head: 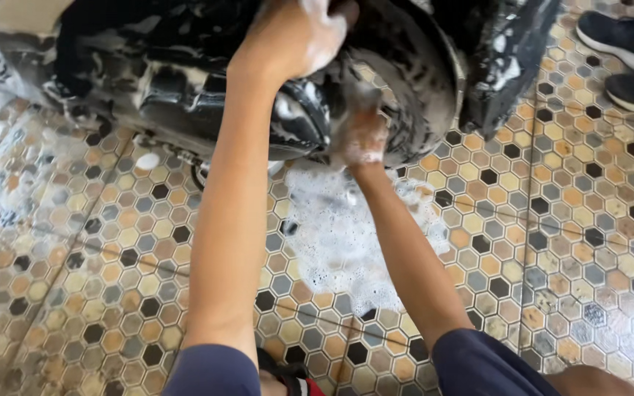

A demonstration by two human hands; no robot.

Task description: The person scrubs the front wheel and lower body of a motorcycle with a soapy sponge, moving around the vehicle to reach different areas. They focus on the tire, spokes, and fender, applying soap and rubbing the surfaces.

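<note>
A black, soap-covered motorbike rear end point(185, 81) with its wheel point(420, 81) fills the top of the view. My left hand point(295, 37) is up on the soapy bodywork above the wheel, fingers coated in foam. My right hand point(361, 132) presses low against the wheel's hub side, blurred and lathered. Whether either hand holds a sponge or cloth cannot be told. A black mudguard point(508, 59) hangs to the right of the wheel.
The wet floor point(552, 242) is tiled in small hexagons of orange, grey and black. A patch of white foam point(339, 235) lies on it under the wheel. Another person's dark shoes point(625, 51) stand at the top right.
</note>
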